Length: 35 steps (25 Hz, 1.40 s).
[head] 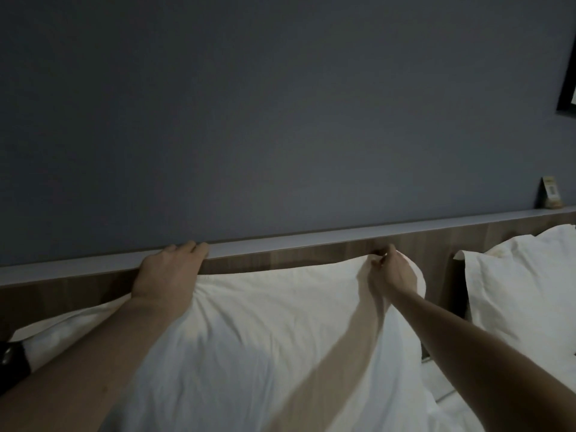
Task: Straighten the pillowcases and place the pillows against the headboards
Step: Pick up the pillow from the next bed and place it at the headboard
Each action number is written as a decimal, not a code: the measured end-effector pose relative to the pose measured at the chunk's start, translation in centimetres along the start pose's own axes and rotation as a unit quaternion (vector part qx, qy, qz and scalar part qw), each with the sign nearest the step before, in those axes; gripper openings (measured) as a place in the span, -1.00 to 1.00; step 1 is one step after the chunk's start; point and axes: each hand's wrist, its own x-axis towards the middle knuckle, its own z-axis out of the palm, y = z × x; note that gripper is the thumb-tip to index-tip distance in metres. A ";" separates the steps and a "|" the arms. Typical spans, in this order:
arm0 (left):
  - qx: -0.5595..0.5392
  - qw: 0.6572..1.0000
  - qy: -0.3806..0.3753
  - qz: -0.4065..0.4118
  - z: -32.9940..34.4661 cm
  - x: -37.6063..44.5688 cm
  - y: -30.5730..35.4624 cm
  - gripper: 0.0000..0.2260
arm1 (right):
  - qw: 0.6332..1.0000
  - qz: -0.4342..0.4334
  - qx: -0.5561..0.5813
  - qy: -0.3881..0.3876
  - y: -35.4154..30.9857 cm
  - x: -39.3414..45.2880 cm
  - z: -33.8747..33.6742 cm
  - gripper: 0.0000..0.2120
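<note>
- White cotton fills the near ground: your big pillow [265,338] lies across the bed, its far long edge up against the wooden headboard [311,255].
- Your left arm wears a dark wristband [12,360] near the frame's left edge.
- Your left hand [170,269] lies over the pillow's far left edge, fingers stretched forward and relaxed, with the tips resting on the headboard's grey top ledge [280,243]; it grips nothing.
- Your right hand [391,269] pinches the pillowcase fabric at the pillow's far right corner, fingers curled tight around a small fold just below the ledge.
- To your right, a second pillow [523,285] leans against the same headboard, well apart from the first.
- Farther along the ledge stands a small card [550,193] against the grey wall [280,120].
- At the upper right edge, a dark picture frame [568,85] hangs on that wall.
</note>
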 end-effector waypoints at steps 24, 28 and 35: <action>-0.057 0.998 -0.017 0.015 2.2 -0.7 -1.8 -0.34 | 0.985 0.045 -0.114 -0.121 6.3 4.1 -4.1 -0.57; -0.046 0.999 -0.016 0.011 1.9 -0.9 -1.4 -0.35 | 0.985 -0.016 -0.092 -0.147 7.2 4.1 -5.5 -0.76; -0.033 0.999 -0.042 0.004 1.1 -1.0 -0.9 -0.43 | 0.987 -0.022 -0.152 -0.034 6.8 5.1 -6.1 -0.75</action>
